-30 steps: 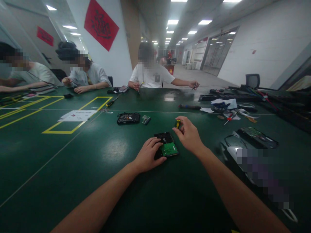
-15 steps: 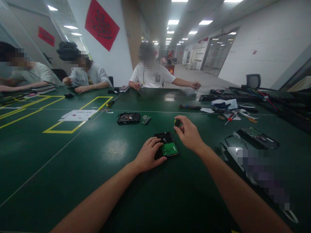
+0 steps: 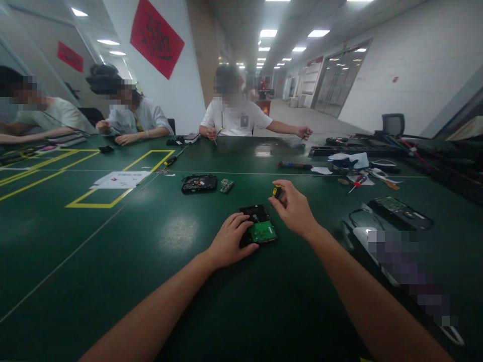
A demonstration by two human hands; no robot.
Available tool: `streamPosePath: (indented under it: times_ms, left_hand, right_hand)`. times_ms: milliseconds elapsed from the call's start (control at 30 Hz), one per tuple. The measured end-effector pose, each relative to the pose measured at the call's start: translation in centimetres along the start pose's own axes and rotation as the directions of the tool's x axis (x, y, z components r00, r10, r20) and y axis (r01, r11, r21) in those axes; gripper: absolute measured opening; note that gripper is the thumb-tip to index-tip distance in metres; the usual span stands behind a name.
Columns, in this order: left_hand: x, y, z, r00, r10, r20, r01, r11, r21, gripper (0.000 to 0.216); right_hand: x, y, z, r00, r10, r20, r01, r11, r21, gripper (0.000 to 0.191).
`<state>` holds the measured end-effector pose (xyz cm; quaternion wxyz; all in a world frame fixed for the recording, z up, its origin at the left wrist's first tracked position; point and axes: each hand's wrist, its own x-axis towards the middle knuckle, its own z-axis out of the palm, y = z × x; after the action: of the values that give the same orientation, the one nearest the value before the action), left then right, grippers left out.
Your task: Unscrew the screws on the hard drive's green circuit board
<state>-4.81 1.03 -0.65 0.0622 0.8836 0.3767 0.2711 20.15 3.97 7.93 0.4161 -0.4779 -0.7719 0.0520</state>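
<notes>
A black hard drive point(image 3: 257, 213) with a green circuit board point(image 3: 263, 232) lies on the table in front of me. My left hand point(image 3: 233, 239) rests over its left side, fingers and thumb gripping the edges. Just above and right of the drive, my right hand point(image 3: 290, 205) pinches the black and yellow handle of a screwdriver point(image 3: 276, 191) between thumb and fingers. The screwdriver's shaft is too thin and dark to follow down to the drive.
Beyond my hands lie another opened drive point(image 3: 199, 184) and a small loose circuit board point(image 3: 227, 186). On the right are a further drive point(image 3: 400, 213), a red-handled screwdriver point(image 3: 357, 184) and a dark tool point(image 3: 295, 166). Paper point(image 3: 121, 179) lies left. A person point(image 3: 236, 114) sits opposite.
The screwdriver handle has turned in my right fingers, so more of its yellow shows. My left hand and the hard drive have stayed put.
</notes>
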Motion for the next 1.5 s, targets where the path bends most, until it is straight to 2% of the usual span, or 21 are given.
streamPosePath:
  times_ms: [67, 200, 433, 667, 933, 1167, 1400, 1500]
  left_hand:
    - [0.0, 0.0, 0.0, 1.0, -0.006, 0.001, 0.006, 1.0, -0.002, 0.065]
    - [0.0, 0.1, -0.1, 1.0, -0.017, 0.003, 0.017, 1.0, -0.004, 0.066]
    - [0.1, 0.1, -0.3, 0.999, -0.025, 0.027, 0.025, 1.0, 0.0, 0.067]
    - [0.1, 0.0, -0.2, 1.0, -0.019, 0.02, 0.02, 1.0, -0.02, 0.068]
    - [0.0, 0.0, -0.1, 1.0, -0.01, 0.024, 0.01, 1.0, -0.003, 0.066]
    - [0.0, 0.0, 0.0, 1.0, -0.013, 0.018, 0.013, 1.0, -0.004, 0.067]
    - [0.1, 0.1, -0.2, 1.0, -0.016, 0.018, 0.017, 1.0, -0.009, 0.066]
    - [0.1, 0.1, -0.2, 1.0, -0.012, 0.022, 0.012, 1.0, -0.008, 0.066]
  right_hand:
    - [-0.2, 0.0, 0.1, 0.999, 0.037, -0.008, -0.037, 0.999, 0.021, 0.048]
    - [-0.1, -0.1, 0.2, 0.998, 0.061, 0.0, -0.061, 0.998, 0.019, 0.045]
    - [1.1, -0.1, 0.1, 1.0, -0.003, 0.009, 0.003, 1.0, 0.006, 0.034]
    - [0.3, -0.2, -0.2, 0.999, 0.027, 0.017, -0.028, 0.999, 0.022, 0.042]
    - [0.7, -0.6, -0.9, 0.997, -0.043, 0.058, 0.041, 0.999, 0.034, 0.027]
    - [0.4, -0.4, -0.8, 0.998, 0.041, 0.049, -0.044, 0.997, 0.062, 0.035]
    - [0.5, -0.1, -0.7, 1.0, -0.002, 0.027, 0.001, 1.0, 0.03, 0.029]
    - [0.2, -0.1, -0.3, 0.999, 0.029, 0.024, -0.031, 0.997, 0.076, 0.034]
